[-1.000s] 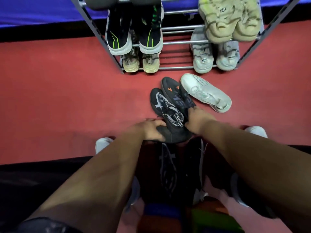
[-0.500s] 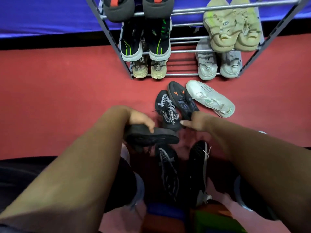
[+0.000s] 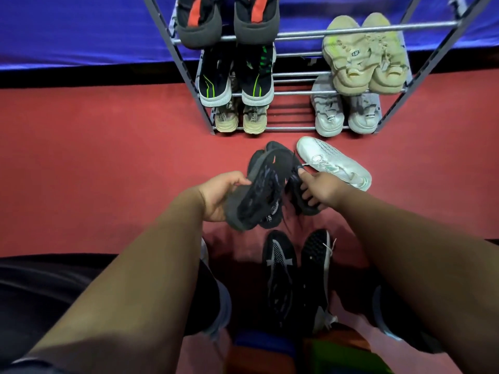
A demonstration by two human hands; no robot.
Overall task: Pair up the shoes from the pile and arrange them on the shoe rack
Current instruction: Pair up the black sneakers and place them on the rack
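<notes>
My left hand (image 3: 220,194) grips a dark grey shoe (image 3: 259,190) by its heel, sole turned toward me, lifted above the red floor. My right hand (image 3: 320,190) holds a second black shoe (image 3: 302,203) with orange marks, close beside the first. Under them a black shoe with white lettering (image 3: 272,215) is partly hidden. A white shoe (image 3: 333,163) lies on the floor just right of my right hand. Two black shoes (image 3: 280,273) (image 3: 316,268) lie side by side nearer to me. The metal shoe rack (image 3: 294,128) stands ahead with several pairs on it.
On the rack sit black-and-red shoes (image 3: 226,20), black-and-green shoes (image 3: 237,76), beige shoes (image 3: 240,120), cream shoes (image 3: 364,55) and grey shoes (image 3: 345,112). A blue wall (image 3: 81,28) lies behind. Bare red carpet (image 3: 94,163) spreads to the left. My knees flank the lower frame.
My left hand lifted the dark grey shoe and brought it forward next to the shoe under my right hand, which closed on the orange-marked shoe. The view tilted up, showing more of the rack.
</notes>
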